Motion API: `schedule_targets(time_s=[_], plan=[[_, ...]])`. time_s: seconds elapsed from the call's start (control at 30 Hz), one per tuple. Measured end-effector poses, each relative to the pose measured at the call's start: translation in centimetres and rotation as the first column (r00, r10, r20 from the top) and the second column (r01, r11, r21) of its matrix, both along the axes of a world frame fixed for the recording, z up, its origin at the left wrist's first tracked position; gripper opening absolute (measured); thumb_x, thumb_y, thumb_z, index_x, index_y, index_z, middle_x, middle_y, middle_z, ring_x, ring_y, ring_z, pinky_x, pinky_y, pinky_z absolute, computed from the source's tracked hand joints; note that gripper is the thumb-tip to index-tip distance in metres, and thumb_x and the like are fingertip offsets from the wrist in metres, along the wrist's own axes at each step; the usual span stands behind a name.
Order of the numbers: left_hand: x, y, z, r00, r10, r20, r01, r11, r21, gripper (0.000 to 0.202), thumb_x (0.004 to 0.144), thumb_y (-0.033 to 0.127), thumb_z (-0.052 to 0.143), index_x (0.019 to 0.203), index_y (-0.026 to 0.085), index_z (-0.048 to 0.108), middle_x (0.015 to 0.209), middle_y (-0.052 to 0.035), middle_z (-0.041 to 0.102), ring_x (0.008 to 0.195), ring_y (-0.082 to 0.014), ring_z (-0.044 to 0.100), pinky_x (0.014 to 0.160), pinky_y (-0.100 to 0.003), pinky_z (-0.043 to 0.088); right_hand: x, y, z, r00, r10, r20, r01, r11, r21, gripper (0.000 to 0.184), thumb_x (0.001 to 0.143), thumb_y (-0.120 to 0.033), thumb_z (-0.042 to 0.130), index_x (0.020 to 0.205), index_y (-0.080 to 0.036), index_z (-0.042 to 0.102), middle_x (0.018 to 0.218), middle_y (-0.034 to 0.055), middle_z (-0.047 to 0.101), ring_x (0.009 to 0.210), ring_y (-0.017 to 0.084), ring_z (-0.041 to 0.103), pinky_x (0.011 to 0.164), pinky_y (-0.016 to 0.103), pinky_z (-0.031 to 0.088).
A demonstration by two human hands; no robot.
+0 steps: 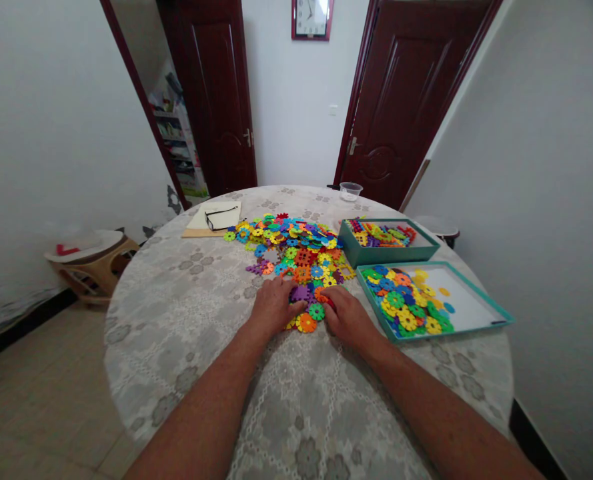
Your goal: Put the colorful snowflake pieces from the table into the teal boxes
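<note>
Colourful plastic interlocking pieces lie in a long loose pile (296, 233) on the table, many of them round with notched rims, some square. At the pile's near end, my left hand (273, 307) has its fingers and thumb curled round the edge of a purple square piece (302, 294). My right hand (347, 313) is closed, with a red piece (329, 303) showing between thumb and fingers. An orange notched disc (320, 294) touches its fingertips. Between the hands lie a green notched disc (317, 311) and an orange one (307, 323).
On the right, a green box (391, 253) holds more pieces. A shallow tray or lid (481, 288) in front of it holds discs heaped at its left. Glasses (222, 218) rest on a pad (196, 220) at back left. A clear plastic bowl (351, 192) stands at the far edge.
</note>
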State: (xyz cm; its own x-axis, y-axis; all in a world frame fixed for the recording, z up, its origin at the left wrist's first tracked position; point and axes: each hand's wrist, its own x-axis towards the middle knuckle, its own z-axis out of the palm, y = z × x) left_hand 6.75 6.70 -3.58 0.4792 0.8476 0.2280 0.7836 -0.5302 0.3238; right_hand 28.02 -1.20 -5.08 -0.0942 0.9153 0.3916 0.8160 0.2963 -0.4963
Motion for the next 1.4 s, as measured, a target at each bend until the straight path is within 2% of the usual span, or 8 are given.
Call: schedule_targets(time_s=[0.2, 0.37, 0.43, 0.6, 0.83, 1.03, 1.23, 1.4], plan=[[-0.1, -0.3, 1.0, 1.0, 0.007, 0.016, -0.007, 0.999, 0.035, 0.027, 0.098, 0.043, 0.059, 0.11, 0.023, 0.073, 0.107, -0.0118, 0.073, 0.105, -0.0282, 0.066, 0.094, -0.037, 0.047, 0.4, -0.1, 0.3, 1.0, -0.008, 0.026, 0.009, 1.0, -0.03, 0.029, 0.095, -0.015, 0.05, 0.12, -0.019, 0.065, 0.121, 0.0128, 0.066, 0.115, 0.024, 0.061, 0.103, 0.038, 0.049], [-0.4, 0.0, 2.0, 0.987, 0.154, 0.046, -0.155, 0.988, 0.023, 0.029, 0.105, 0.035, 0.044, 0.104, 0.022, 0.07, 0.102, -0.0105, 0.074, 0.097, -0.0244, 0.068, 0.086, -0.033, 0.046, 1.4, 0.0, -0.1, 0.97, -0.217, 0.111, 0.222, 0.974, -0.035, 0.031, 0.096, -0.022, 0.056, 0.126, -0.017, 0.063, 0.133, 0.018, 0.062, 0.122, 0.029, 0.06, 0.105, 0.042, 0.047], [-0.5, 0.0, 2.3, 0.98, 0.178, 0.091, -0.181, 0.983, 0.025, 0.027, 0.105, 0.032, 0.044, 0.105, 0.022, 0.069, 0.1, -0.0094, 0.074, 0.095, -0.0228, 0.068, 0.084, -0.031, 0.045, 1.6, 0.1, -0.2, 0.959, -0.244, 0.144, 0.253, 0.966, -0.052, 0.033, 0.096, -0.025, 0.058, 0.128, -0.017, 0.062, 0.133, 0.0189, 0.062, 0.123, 0.03, 0.06, 0.105, 0.042, 0.047], [-0.5, -0.2, 3.1, 0.952, 0.19, 0.24, -0.189, 0.982, -0.03, 0.024, 0.103, 0.028, 0.044, 0.102, 0.022, 0.067, 0.088, -0.0048, 0.072, 0.081, -0.0201, 0.066, 0.075, -0.03, 0.043, 1.4, -0.1, 0.3, 0.975, -0.152, 0.16, 0.166, 0.983, -0.078, 0.028, 0.097, -0.024, 0.056, 0.124, -0.019, 0.065, 0.124, 0.0155, 0.066, 0.116, 0.027, 0.063, 0.098, 0.036, 0.048], [-0.4, 0.0, 2.7, 0.925, 0.167, 0.342, -0.16, 0.986, -0.049, 0.016, 0.1, 0.029, 0.05, 0.097, 0.022, 0.064, 0.085, -0.002, 0.069, 0.078, -0.0177, 0.062, 0.075, -0.029, 0.043, 0.8, -0.5, 1.5, 0.985, 0.135, 0.103, -0.123, 0.986, -0.116, 0.015, 0.095, -0.022, 0.059, 0.107, -0.021, 0.069, 0.104, 0.0076, 0.068, 0.099, 0.021, 0.062, 0.089, 0.032, 0.047], [-0.8, 0.3, 2.6, 0.877, 0.197, 0.438, -0.196, 0.979, -0.049, 0.019, 0.099, 0.035, 0.049, 0.094, 0.022, 0.061, 0.088, -0.0029, 0.068, 0.083, -0.0195, 0.062, 0.078, -0.03, 0.045, 0.2, -1.4, 2.6, 0.971, 0.163, 0.173, -0.135, 0.977, -0.164, 0.011, 0.094, -0.029, 0.065, 0.1, -0.02, 0.069, 0.1, 0.0066, 0.065, 0.091, 0.02, 0.06, 0.081, 0.03, 0.046], [-1.5, 0.9, 3.3, 0.77, 0.289, 0.569, -0.252, 0.957, -0.145, 0.019, 0.095, 0.035, 0.051, 0.099, 0.022, 0.064, 0.087, -0.0008, 0.069, 0.08, -0.0183, 0.063, 0.076, -0.029, 0.046, -1.4, -2.1, 2.7, 0.95, 0.217, 0.223, -0.186, 0.971, -0.153, 0.029, 0.103, -0.029, 0.054, 0.127, -0.027, 0.069, 0.126, 0.0094, 0.06, 0.102, 0.02, 0.062, 0.086, 0.031, 0.047], [-1.7, 1.5, 3.2, 0.713, 0.353, 0.605, -0.28, 0.936, -0.215, 0.019, 0.089, 0.03, 0.055, 0.102, 0.02, 0.066, 0.09, -0.0022, 0.071, 0.081, -0.0189, 0.062, 0.077, -0.03, 0.048, -1.5, -2.0, 2.8, 0.945, 0.115, 0.307, -0.064, 0.983, -0.169, 0.024, 0.102, -0.028, 0.054, 0.118, -0.024, 0.071, 0.124, 0.0112, 0.061, 0.1, 0.022, 0.063, 0.083, 0.031, 0.048]])
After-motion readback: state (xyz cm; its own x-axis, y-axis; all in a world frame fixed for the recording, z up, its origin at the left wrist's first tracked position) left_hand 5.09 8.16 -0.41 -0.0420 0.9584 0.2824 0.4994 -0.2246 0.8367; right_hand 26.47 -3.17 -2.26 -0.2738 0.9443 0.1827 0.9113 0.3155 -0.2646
